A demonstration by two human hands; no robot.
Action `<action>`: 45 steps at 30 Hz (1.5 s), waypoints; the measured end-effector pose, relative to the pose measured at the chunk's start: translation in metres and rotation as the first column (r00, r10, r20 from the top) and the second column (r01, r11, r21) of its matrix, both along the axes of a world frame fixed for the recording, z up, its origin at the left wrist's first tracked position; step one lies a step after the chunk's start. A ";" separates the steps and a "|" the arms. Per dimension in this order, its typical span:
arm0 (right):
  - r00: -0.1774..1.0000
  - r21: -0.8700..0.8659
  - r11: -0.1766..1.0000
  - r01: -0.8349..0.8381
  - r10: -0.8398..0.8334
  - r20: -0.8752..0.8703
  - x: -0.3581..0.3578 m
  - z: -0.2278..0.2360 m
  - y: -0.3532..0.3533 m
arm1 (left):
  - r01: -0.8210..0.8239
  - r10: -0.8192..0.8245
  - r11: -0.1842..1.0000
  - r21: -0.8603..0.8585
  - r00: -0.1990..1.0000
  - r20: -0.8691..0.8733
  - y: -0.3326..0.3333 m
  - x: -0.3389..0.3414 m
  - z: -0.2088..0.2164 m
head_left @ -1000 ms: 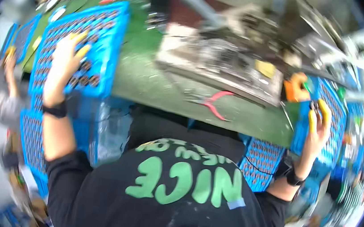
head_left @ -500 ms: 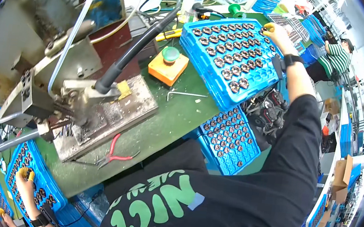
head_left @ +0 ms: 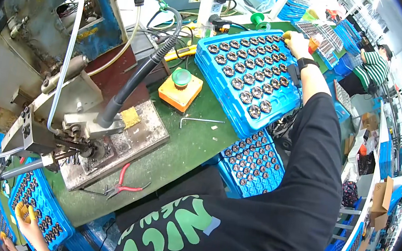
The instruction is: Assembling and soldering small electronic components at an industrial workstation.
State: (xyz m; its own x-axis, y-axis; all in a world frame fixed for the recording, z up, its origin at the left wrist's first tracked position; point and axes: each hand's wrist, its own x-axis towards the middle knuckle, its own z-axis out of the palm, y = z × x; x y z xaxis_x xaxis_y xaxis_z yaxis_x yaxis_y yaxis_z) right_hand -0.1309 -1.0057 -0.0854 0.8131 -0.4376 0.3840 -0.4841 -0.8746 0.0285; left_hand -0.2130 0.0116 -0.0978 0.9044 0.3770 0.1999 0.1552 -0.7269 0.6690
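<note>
Blue right-hand tray point(head_left: 248, 127), round parts point(head_left: 248, 78) (in rows)

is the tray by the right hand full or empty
Partly full: metal parts sit in rows across the blue tray, with bare space toward its near right corner.

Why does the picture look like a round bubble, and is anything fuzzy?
Head view: a fisheye lens makes the bubble, with black corners and bent edges near the rim; head view, middle: the red-handled pliers and the blue tray by the right hand look crisp; head view, upper right: bright background, small details hard to see.
</note>
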 end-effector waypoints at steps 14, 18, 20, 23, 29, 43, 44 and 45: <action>0.956 0.143 0.977 0.160 -0.117 -0.271 -0.003 0.015 0.008 | 0.173 -0.138 0.961 -0.218 0.977 0.164 -0.032 -0.036 -0.020; 0.950 0.115 0.972 0.203 -0.168 -0.264 -0.003 0.017 0.026 | 0.098 -0.076 0.968 -0.231 0.992 0.101 -0.032 -0.044 -0.025; 0.959 0.095 0.979 0.180 -0.153 -0.240 -0.006 0.012 0.018 | 0.097 -0.075 0.960 -0.262 0.993 0.090 -0.032 -0.045 -0.027; 0.959 0.078 0.982 0.174 -0.151 -0.240 -0.010 0.014 0.022 | 0.118 -0.082 0.957 -0.266 0.986 0.143 -0.029 -0.044 -0.034; 0.947 0.008 0.998 0.062 -0.056 -0.318 0.009 0.008 0.023 | 0.092 -0.060 0.981 -0.171 0.981 0.185 -0.032 -0.060 -0.026; 0.506 0.724 0.323 -0.610 0.861 0.042 -0.125 0.097 0.352 | 0.132 -0.061 0.940 -0.315 0.973 0.224 -0.106 -0.025 -0.019; 0.393 0.824 0.150 -0.546 0.915 0.094 -0.121 0.081 0.375 | 0.118 -0.049 0.944 -0.308 0.974 0.222 -0.105 -0.031 -0.024; 0.337 0.858 0.062 -0.509 0.932 0.132 -0.119 0.073 0.396 | 0.160 -0.078 0.928 -0.337 0.967 0.243 -0.104 -0.029 -0.027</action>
State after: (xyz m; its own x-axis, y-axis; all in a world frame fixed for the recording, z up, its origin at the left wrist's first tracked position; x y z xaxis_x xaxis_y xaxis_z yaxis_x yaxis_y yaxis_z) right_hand -0.2500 -0.6102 -0.0123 0.8007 0.5940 -0.0778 0.3050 -0.5159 -0.8005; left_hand -0.2422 -0.0927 -0.1243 0.8949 0.3521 0.2741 -0.0991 -0.4423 0.8914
